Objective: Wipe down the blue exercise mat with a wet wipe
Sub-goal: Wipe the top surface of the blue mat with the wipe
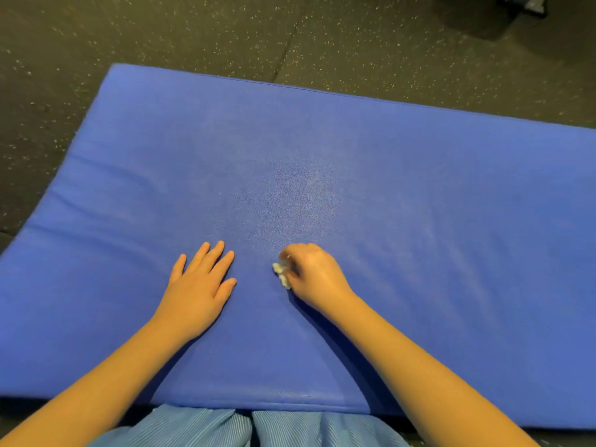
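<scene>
A blue exercise mat (354, 162) lies flat on the floor and fills most of the view. My left hand (198, 288) rests flat on the mat near its front middle, fingers straight and spread. To its right, my right hand (312, 275) has its fingers curled round a crumpled white wet wipe (281, 275), which pokes out at the hand's left side and touches the mat. A paler, shiny patch shows on the mat just beyond the hands.
Dark speckled rubber flooring (193, 30) surrounds the mat at the back and left. My knees in light blue ribbed fabric (245, 427) sit at the mat's front edge. A dark object (529, 4) stands at the far top right.
</scene>
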A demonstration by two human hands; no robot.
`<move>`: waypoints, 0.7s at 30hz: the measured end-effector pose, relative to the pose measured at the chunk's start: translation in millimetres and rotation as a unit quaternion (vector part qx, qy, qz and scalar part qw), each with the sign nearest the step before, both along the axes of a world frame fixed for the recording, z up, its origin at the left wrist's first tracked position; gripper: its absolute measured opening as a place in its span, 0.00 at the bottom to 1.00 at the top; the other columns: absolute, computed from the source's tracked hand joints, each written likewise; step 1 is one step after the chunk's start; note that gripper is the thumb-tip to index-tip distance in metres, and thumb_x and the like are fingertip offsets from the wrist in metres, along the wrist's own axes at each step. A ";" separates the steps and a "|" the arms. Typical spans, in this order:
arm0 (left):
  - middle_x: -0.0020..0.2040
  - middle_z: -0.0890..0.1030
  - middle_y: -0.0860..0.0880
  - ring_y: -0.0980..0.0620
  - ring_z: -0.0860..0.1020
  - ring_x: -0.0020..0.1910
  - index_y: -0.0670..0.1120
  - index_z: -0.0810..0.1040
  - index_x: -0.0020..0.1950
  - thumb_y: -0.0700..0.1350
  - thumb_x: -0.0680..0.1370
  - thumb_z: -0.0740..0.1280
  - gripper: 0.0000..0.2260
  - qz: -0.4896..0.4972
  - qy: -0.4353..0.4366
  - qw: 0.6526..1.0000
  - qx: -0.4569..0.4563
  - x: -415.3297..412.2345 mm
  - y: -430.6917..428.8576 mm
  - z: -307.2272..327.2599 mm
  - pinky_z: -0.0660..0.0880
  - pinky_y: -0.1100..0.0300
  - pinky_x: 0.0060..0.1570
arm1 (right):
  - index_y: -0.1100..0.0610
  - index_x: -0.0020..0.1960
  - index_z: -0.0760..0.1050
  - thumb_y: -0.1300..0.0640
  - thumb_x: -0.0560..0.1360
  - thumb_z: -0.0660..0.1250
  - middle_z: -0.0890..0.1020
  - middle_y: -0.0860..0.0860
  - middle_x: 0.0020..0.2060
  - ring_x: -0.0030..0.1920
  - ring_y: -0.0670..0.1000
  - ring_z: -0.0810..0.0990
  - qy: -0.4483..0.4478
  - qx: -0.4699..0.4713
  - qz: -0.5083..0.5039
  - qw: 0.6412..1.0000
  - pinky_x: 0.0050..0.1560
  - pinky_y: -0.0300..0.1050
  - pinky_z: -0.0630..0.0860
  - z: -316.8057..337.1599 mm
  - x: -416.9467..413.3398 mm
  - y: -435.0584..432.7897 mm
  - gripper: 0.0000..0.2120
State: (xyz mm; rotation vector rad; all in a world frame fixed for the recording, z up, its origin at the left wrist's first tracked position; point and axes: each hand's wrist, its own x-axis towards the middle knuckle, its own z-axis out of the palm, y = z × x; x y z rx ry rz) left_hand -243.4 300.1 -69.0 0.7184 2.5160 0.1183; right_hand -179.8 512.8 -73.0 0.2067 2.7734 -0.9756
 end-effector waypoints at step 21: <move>0.79 0.48 0.54 0.54 0.43 0.78 0.50 0.53 0.79 0.53 0.83 0.52 0.25 0.013 -0.010 0.998 0.055 13.1 -10.2 6.9 0.39 0.52 0.74 | 0.56 0.42 0.83 0.55 0.76 0.69 0.79 0.54 0.41 0.42 0.54 0.77 -0.022 -0.047 0.077 0.996 0.40 0.48 0.73 35.3 53.7 -44.5 0.07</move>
